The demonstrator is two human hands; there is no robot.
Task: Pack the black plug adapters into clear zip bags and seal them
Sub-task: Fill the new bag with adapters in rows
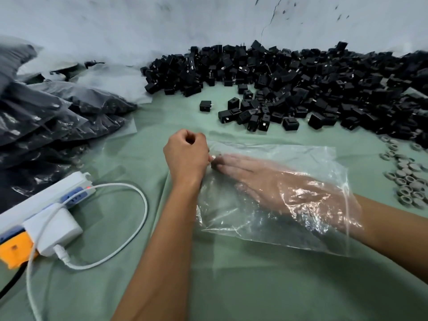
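Our right hand [273, 181] lies inside the clear zip bag [289, 228], fingers [234, 162] straight and pressed together, pointing toward the bag's closed left end. Our left hand [186, 154] is curled into a fist at that same end; its fingers seem to pinch the bag's edge, though the knuckles hide the contact. The bag rests flat on the green cloth of the bench [231, 286], near the middle, and no adapter shows inside it.

The black plug adapters [289, 77] form a long heap along the far edge against the white wall [139, 19], with loose ones [250, 114] spilling toward us, just beyond the bag. At the left edge sits a pile of filled bags [58, 117], dark with adapters. Near the front left corner lie a white power strip [44, 198], a white charger [55, 230] plugged into it and its white cable [129, 239] looping across the cloth close to our left forearm. Small grey rings [407, 179] cluster at the right edge.
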